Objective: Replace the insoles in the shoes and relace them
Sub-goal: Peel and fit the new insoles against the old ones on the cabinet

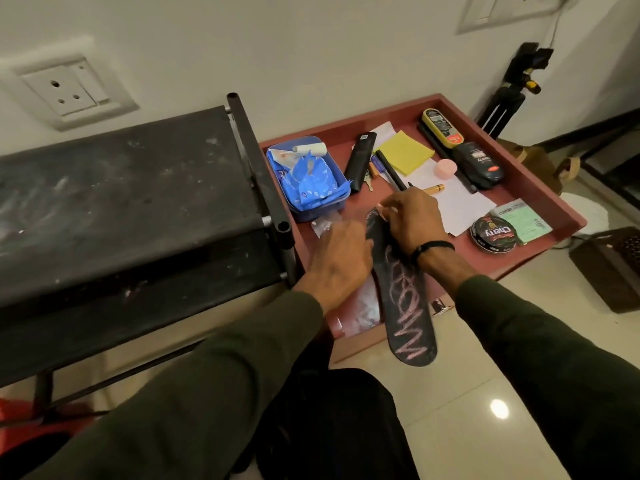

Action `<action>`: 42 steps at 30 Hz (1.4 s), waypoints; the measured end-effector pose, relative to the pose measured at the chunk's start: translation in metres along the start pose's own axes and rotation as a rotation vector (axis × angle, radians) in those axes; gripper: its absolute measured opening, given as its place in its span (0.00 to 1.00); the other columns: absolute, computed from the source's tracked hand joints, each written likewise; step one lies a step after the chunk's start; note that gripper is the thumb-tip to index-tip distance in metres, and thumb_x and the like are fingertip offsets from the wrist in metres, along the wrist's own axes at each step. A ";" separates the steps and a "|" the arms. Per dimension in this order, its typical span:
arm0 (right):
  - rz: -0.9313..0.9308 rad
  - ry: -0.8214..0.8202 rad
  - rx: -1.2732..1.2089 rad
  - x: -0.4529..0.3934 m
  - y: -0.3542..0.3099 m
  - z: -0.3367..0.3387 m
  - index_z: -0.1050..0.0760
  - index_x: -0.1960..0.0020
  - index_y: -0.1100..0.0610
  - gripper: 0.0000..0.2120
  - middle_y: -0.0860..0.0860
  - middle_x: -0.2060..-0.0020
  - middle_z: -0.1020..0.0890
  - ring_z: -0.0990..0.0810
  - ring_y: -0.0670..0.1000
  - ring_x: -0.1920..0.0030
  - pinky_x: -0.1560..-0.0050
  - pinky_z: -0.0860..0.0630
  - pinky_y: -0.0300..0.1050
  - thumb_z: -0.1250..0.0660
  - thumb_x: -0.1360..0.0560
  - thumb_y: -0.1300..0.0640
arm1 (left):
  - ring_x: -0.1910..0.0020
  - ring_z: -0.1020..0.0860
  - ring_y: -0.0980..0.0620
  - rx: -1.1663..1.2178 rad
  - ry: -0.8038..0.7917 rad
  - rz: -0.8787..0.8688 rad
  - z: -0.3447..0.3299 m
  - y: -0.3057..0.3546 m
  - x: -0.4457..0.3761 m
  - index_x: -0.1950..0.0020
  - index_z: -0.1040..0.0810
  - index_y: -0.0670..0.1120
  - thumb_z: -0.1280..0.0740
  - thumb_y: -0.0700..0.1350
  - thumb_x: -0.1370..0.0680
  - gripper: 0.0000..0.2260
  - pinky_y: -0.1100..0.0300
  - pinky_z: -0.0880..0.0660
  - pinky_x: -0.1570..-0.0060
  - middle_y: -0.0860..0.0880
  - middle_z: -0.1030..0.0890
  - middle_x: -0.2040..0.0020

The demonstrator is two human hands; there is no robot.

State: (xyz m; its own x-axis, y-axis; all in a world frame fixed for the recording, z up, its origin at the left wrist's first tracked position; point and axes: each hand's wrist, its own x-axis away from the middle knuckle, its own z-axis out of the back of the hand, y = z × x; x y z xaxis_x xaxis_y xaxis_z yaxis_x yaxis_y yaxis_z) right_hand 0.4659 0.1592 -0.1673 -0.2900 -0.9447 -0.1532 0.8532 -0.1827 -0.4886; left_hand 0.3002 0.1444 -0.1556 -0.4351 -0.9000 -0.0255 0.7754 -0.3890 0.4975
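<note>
Both hands meet at the middle of the frame over a dark insole (403,292). The right hand (414,221), back toward the camera and a black band on its wrist, curls its fingers round the insole's far tip and pinches it. The left hand (341,258) lies just beside it, knuckles up, fingers bent down onto crinkled clear plastic (360,306) by the insole's left edge; whether it grips that plastic or only presses it cannot be told. Dark green sleeves cover both forearms, which come in from the lower corners.

Flat, long and rounded at the ends, the insole bears faded pink lettering on a black, matte face. It slants from the hands down toward the lower centre, its near end jutting past the front rim of a reddish-brown tray (554,209).

On this tray lie a blue plastic box (311,178) of crumpled wrappers, a yellow notepad (403,152), a pen (389,169), white paper and a round polish tin (495,233). At the left stands a dusty black fabric rack (121,188). Glossy pale tiles cover the floor.
</note>
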 end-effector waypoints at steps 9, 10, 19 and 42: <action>0.045 -0.053 0.148 -0.006 -0.011 -0.005 0.15 0.47 0.59 0.08 0.58 0.50 0.16 0.19 0.59 0.50 0.45 0.20 0.53 0.30 0.24 0.61 | 0.50 0.18 0.45 -0.297 0.037 -0.181 -0.001 -0.004 0.032 0.35 0.22 0.54 0.38 0.60 0.18 0.17 0.51 0.27 0.48 0.48 0.16 0.52; 0.056 -0.062 0.136 -0.003 -0.015 -0.004 0.14 0.49 0.60 0.08 0.58 0.52 0.16 0.18 0.58 0.51 0.46 0.20 0.52 0.30 0.24 0.60 | 0.51 0.18 0.45 -0.302 0.033 -0.160 0.001 -0.004 0.032 0.36 0.22 0.54 0.38 0.61 0.19 0.17 0.52 0.27 0.50 0.49 0.16 0.52; 0.316 -0.156 0.094 0.040 -0.022 0.004 0.16 0.54 0.60 0.09 0.56 0.53 0.17 0.20 0.55 0.52 0.49 0.24 0.43 0.29 0.32 0.69 | 0.50 0.18 0.42 -0.226 0.025 -0.108 0.005 -0.002 0.032 0.42 0.22 0.52 0.36 0.59 0.19 0.13 0.50 0.24 0.51 0.47 0.17 0.50; 0.222 -0.174 0.189 -0.014 -0.023 0.001 0.15 0.45 0.58 0.08 0.56 0.49 0.17 0.19 0.56 0.49 0.47 0.24 0.44 0.30 0.23 0.63 | 0.49 0.18 0.43 -0.174 0.042 -0.079 0.002 -0.001 0.028 0.40 0.20 0.51 0.34 0.59 0.20 0.16 0.51 0.24 0.48 0.46 0.16 0.49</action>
State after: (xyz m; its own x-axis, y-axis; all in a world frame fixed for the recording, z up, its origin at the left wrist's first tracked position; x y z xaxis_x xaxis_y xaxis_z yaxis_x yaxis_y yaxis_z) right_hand 0.4506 0.1761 -0.1526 -0.0239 -0.9964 -0.0809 0.9573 0.0006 -0.2892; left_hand 0.2859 0.1199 -0.1548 -0.4812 -0.8712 -0.0969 0.8085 -0.4838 0.3351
